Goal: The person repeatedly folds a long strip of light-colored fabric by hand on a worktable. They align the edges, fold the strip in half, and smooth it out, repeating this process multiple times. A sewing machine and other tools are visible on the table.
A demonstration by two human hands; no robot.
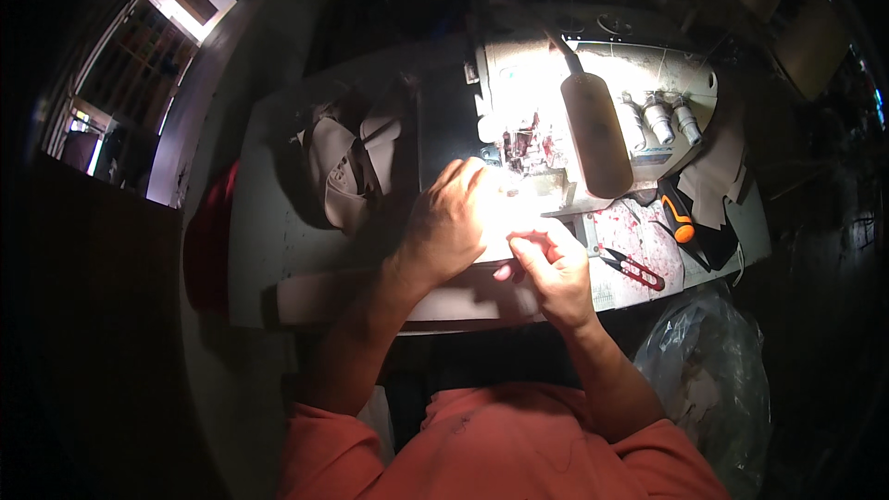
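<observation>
A sewing machine (528,65) stands at the far side of the white table, its needle area (530,150) brightly lit. My left hand (449,222) lies just in front of that area, over a pale fabric piece (495,231); glare washes out its fingertips. My right hand (556,273) is closed, thumb and finger pinching the near edge of the same piece. A long pale fabric strip (324,299) runs along the table's front edge beneath my left forearm; I cannot tell whether it joins the lit piece.
An elongated lamp head (597,134) hangs over the machine. Several pale cut pieces (343,167) lie at the left. Red-handled thread snips (634,270) and an orange-and-black handled tool (678,213) rest at the right. A clear plastic bag (713,380) hangs below the right edge.
</observation>
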